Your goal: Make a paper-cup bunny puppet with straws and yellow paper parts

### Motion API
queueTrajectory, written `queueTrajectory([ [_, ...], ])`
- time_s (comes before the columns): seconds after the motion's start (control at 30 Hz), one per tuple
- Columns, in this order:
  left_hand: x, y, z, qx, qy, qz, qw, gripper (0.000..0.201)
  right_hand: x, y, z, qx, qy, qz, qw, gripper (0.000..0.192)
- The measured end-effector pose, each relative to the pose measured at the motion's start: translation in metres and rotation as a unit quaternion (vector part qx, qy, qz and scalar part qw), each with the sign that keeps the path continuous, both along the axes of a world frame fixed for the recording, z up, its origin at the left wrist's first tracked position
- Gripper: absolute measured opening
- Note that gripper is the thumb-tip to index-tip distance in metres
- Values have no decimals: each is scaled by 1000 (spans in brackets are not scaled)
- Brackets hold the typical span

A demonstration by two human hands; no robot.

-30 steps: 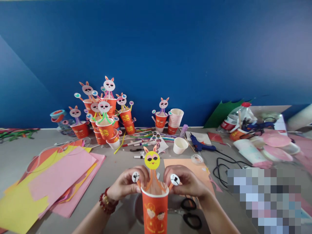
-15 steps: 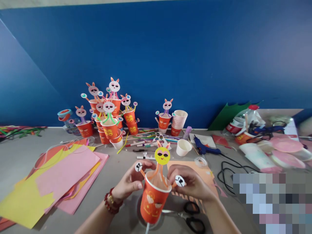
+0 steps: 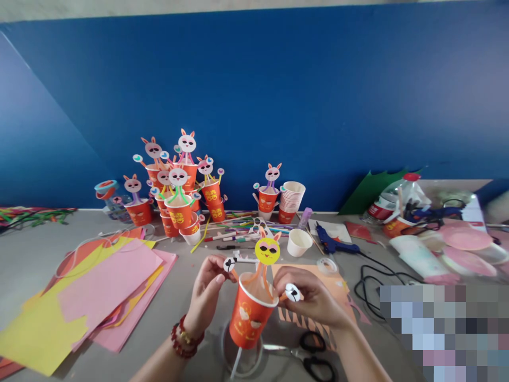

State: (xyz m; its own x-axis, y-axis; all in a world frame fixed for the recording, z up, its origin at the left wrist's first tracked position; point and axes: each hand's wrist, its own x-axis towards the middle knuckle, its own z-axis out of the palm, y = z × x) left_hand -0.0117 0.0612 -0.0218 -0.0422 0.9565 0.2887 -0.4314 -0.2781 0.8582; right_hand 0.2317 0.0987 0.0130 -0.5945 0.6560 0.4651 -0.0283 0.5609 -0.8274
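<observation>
Seen low in the middle of the frame: an orange paper cup (image 3: 249, 317) held tilted, rim leaning toward the upper right, above the grey table (image 3: 35, 249). Left hand (image 3: 207, 297) raised at the cup's left side, fingers pinched on the small white disc (image 3: 228, 264) at the end of the orange arm. Right hand (image 3: 312, 297) set at the cup's right side, fingertips pressed together on the other white disc (image 3: 292, 292). Yellow bunny face (image 3: 267, 250) stood on orange stems above the rim, between the two hands. Red bead bracelet (image 3: 183, 334) worn on the left wrist.

Under the cup, a clear round lid or dish, partly hidden. Black-handled scissors (image 3: 314, 353) lay just right of it, at the lower edge. Sheets of pink and yellow paper (image 3: 95, 289) spread over the lower left. Finished bunny cups (image 3: 177, 185) clustered against the blue wall at middle left; a stack of cups (image 3: 292, 199) further right. White cup (image 3: 299, 241) and blue glue gun (image 3: 332, 241) lay beyond the right hand.
</observation>
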Motion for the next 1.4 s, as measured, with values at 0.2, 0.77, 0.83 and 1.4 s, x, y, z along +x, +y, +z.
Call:
queueTrajectory([
  [0.2, 4, -8, -5, 56, 121, 116, 984, 9, 0, -1, 0, 13, -1, 0, 1000, 10],
  [0.77, -4, -10, -4, 286, 438, 252, 814, 31, 0, -2, 1, 23, -37, -10, 999, 7],
  [0.83, -4, -10, -4, 288, 442, 258, 809, 31, -1, -2, 1, 26, -33, -10, 999, 6],
  [1.4, -5, -12, -4, 252, 447, 265, 816, 20, -3, -2, 0, 31, -33, -5, 999, 9],
])
